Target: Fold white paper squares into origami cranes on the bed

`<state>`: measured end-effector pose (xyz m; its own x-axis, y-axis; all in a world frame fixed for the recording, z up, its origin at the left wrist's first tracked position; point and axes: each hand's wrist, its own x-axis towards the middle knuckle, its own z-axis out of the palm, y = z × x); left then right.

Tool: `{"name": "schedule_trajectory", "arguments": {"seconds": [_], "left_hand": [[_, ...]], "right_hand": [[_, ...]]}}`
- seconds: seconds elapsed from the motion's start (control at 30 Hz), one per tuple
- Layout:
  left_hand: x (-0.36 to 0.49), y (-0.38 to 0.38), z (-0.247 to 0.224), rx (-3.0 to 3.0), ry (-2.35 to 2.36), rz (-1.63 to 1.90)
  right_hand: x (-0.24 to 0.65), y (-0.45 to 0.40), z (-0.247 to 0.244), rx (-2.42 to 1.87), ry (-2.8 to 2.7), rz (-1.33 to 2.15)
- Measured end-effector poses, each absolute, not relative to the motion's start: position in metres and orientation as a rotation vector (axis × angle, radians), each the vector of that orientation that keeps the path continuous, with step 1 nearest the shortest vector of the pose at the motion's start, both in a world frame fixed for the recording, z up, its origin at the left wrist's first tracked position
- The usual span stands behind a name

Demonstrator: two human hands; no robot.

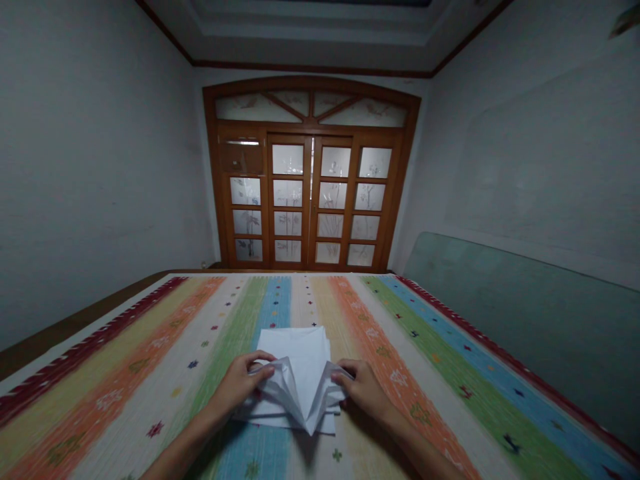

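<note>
Head view: folded white paper (295,343) is lying at the near middle of a striped tablecloth (200,347).
Left hand (245,381): thumb and fingers are pinching the paper's left flap (284,381), holding it up from the layers beneath.
Right hand (364,385): thumb and fingers are pinching the right flap (323,387), likewise raising it.
Paper shape: both flaps are standing open and narrowing to a point on the near side; more white layers (327,425) are showing beneath, though whether these are separate sheets I cannot tell.
Cloth stripes: red, yellow, orange, white, green and blue bands are running from near to far.
Far side: wooden doors (267,207) with patterned panes (287,193) are standing beyond the cloth.
Right side: a pale green panel (500,287) is standing along the right wall (540,167).
</note>
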<state>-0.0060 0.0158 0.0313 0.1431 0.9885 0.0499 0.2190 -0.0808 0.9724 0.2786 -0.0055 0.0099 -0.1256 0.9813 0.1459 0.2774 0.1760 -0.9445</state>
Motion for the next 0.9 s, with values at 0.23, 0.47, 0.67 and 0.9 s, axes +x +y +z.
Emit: {"name": "schedule_trajectory", "arguments": {"seconds": [0.23, 0.47, 0.67, 0.9], "left_hand": [[-0.013, 0.021, 0.029, 1.432, 1.12, 0.923], [-0.024, 0.026, 0.032, 1.452, 1.115, 0.98], [-0.023, 0.032, 0.025, 1.385, 1.176, 1.033], [-0.02, 0.026, 0.021, 1.273, 1.267, 1.124]], "right_hand": [[0.284, 0.002, 0.005, -1.159, -1.573, 1.169], [0.295, 0.003, 0.003, -1.148, -1.672, 1.145], [0.295, 0.001, 0.005, -1.202, -1.817, 0.888], [0.293, -0.013, 0.012, -1.138, -1.987, 0.579]]}}
